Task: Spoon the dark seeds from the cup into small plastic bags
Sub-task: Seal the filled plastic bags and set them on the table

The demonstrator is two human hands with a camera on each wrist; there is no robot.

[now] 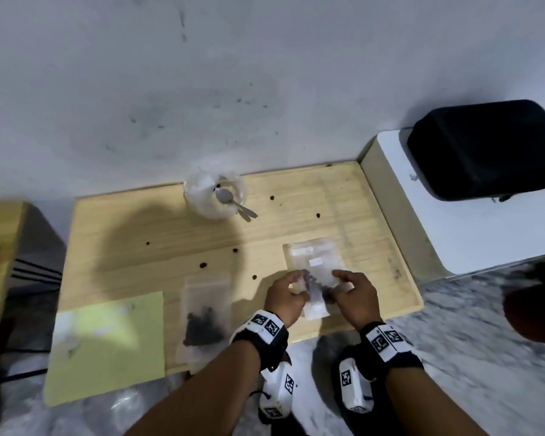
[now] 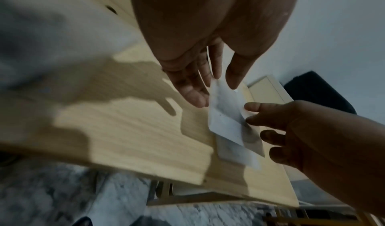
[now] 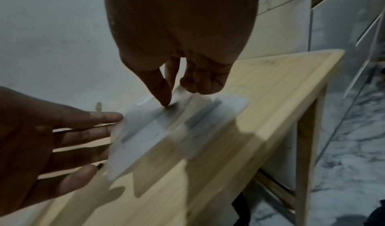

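Observation:
Over the front right of the wooden table [image 1: 170, 234], both hands hold up a small clear bag [image 1: 316, 305] with dark seeds in it. My left hand [image 1: 299, 284] pinches the bag's left edge [image 2: 225, 114] between thumb and fingers. My right hand [image 1: 337, 278] pinches the bag's right side [image 3: 145, 130] with thumb and forefinger. The clear cup [image 1: 216, 196] stands at the back with the spoon [image 1: 230, 201] lying in it. Another bag [image 1: 206, 316] holding dark seeds lies flat to the left of my hands.
Empty bags [image 1: 315, 259] lie stacked just beyond my hands. A few loose seeds [image 1: 203, 264] dot the table. A pale green sheet [image 1: 107, 341] overhangs the front left corner. A black case [image 1: 485, 149] sits on a white surface at the right.

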